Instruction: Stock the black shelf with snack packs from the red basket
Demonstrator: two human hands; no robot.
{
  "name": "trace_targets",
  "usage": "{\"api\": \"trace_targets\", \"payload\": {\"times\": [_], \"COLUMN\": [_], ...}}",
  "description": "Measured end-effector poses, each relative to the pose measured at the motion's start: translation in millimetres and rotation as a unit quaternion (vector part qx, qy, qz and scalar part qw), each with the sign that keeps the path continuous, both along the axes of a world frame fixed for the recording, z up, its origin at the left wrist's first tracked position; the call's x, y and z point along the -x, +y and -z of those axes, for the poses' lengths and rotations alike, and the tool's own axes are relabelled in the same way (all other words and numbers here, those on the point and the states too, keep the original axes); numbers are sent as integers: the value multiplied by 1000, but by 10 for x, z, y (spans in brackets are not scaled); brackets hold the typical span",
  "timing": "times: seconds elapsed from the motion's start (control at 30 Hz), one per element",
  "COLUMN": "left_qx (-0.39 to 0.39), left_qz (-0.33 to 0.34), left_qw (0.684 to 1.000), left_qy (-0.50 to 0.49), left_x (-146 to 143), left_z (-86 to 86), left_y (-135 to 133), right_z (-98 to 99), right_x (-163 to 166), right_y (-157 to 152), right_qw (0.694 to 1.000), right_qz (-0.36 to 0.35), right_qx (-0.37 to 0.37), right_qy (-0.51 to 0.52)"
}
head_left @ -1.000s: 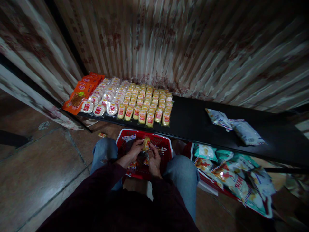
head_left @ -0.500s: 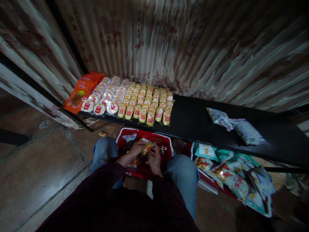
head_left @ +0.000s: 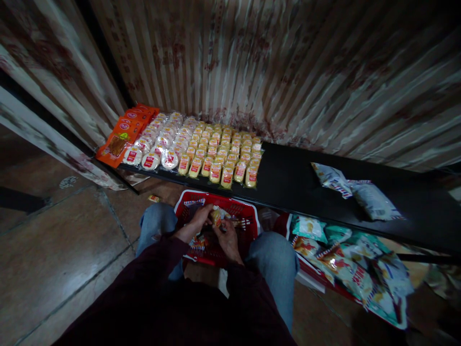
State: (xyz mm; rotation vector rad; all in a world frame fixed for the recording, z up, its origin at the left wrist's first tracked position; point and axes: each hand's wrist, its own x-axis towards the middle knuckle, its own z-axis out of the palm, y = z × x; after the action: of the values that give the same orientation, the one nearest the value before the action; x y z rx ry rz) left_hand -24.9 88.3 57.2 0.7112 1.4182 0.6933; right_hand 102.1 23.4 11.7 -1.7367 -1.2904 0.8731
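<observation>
1. Small yellow snack packet: both hands hold it over the red basket, bottom centre of frame, between the person's knees.
2. Handling, my read: light, soft filling in slick clear wrap, crushable. Best pinched at the crimped ends or lightly across the middle, no squeezing.
3. Look: pale yellow oblong, red label band, glossy film. Matches the yellow packets in rows on the shelf at 12 o'clock.
4. Left hand: fingers curled narrow on the packet's left end. Right hand: thumb and fingers closed on its right end.
5. Basket has more wrapped items inside, too dark to identify.
6. Black shelf at 12: round white packets and orange packs at 11, two pale bags at 2.
7. Pile of colourful bags on the floor at 3.
</observation>
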Motion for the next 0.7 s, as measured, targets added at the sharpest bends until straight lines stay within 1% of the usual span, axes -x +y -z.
{"api": "trace_targets", "payload": {"times": [0.07, 0.13, 0.3, 0.37, 0.57, 0.7], "left_qx": [11, 7, 7, 8, -15, -3], "left_qz": [-7, -12, 10, 20, 43, 44], "left_qw": [1000, 1000, 1000, 1000, 999, 999], "left_qy": [-6, -10, -15, -16, -25, -5], "left_x": [-8, -20, -56, -70, -89, -89], "left_z": [-21, -39, -34, -14, 22, 14], "left_y": [0, -11, -60, -75, -87, -92], "right_z": [-12, -31, -83, -103, -207, -261], "right_x": [20, 35, 27, 14, 20, 39], "right_y": [-2, -10, -33, -36, -34, -28], "right_qw": [999, 998, 998, 996, 987, 985], "right_qz": [0, -1, 20, 24, 16, 17], "right_qx": [21, 51, 66, 83, 121, 130], "right_qy": [34, 44, 0, -21, -101, -109]}}
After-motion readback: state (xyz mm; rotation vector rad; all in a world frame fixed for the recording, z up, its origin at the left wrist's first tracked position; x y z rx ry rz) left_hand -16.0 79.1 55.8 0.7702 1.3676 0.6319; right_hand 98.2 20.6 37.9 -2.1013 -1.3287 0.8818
